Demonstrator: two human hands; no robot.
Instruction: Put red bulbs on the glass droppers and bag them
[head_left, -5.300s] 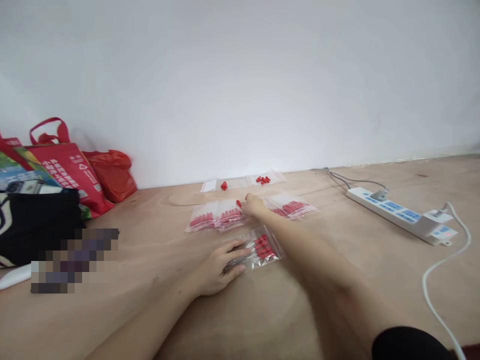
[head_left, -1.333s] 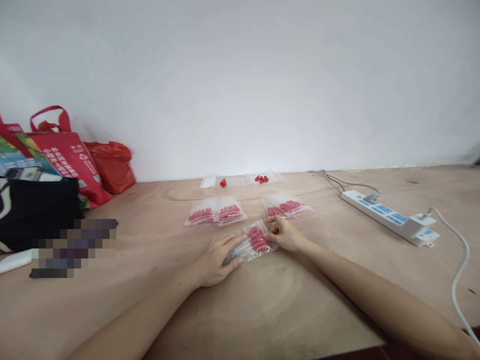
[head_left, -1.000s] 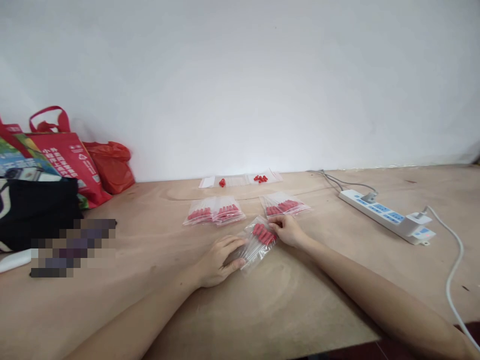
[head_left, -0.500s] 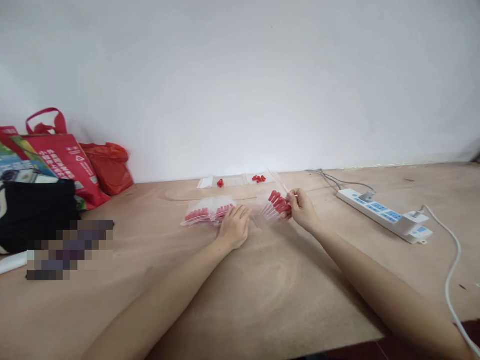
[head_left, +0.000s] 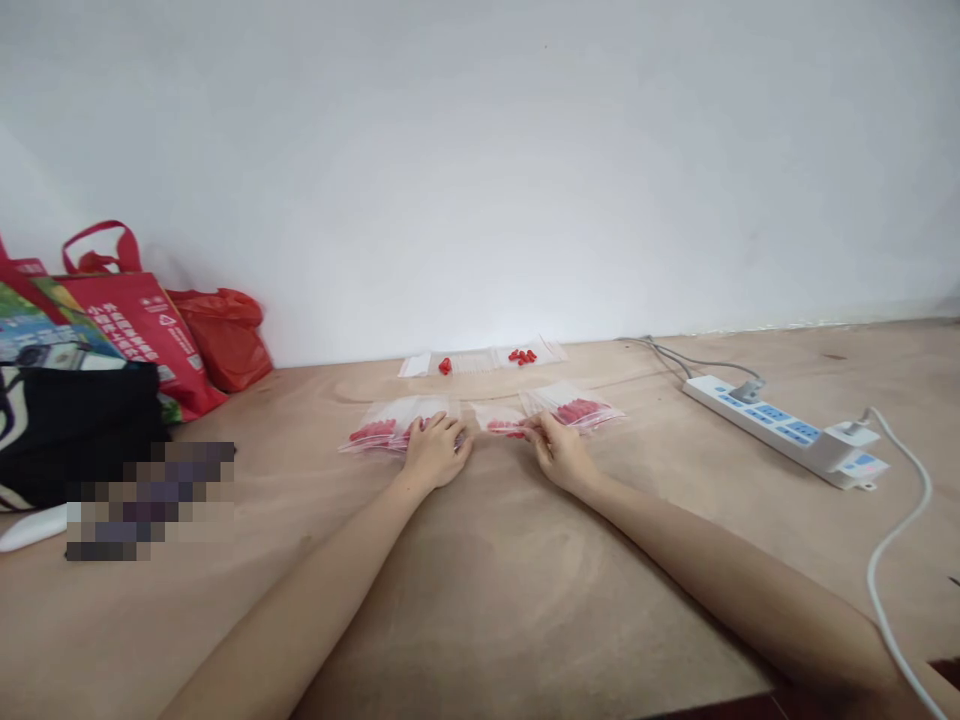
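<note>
I read this as the setting-down step: a filled clear bag (head_left: 501, 421) of small red pieces lies flat on the tabletop (head_left: 525, 600), in the gap between two other filled bags, and both hands are on the row. My left hand (head_left: 433, 452) lies palm down, fingers loosely spread, on the right end of the left-hand bags (head_left: 382, 428); it presses rather than grips, and I cannot see anything pinched beneath it. My right hand (head_left: 559, 455) rests with its fingertips at the near edge of the middle bag, fingers lightly curled; whether thumb and finger have the plastic nipped or merely touch it, I cannot tell from this angle. Just beyond that hand sits the right-hand bag (head_left: 577, 410), touching or nearly touching the middle one. Further back, near the wall, lie flat empty bags (head_left: 480, 360) with a few loose red pieces (head_left: 523, 356) on them. A white power strip (head_left: 787, 430) and its cable lie well off to the right, and red carrier bags (head_left: 142, 330) stand at the far left. To my judgement the next move calls for a clean release of the middle bag without dragging its neighbours, then a longer reach forward over the row to the loose pieces, keeping the forearm high enough not to sweep the filled bags.
</note>
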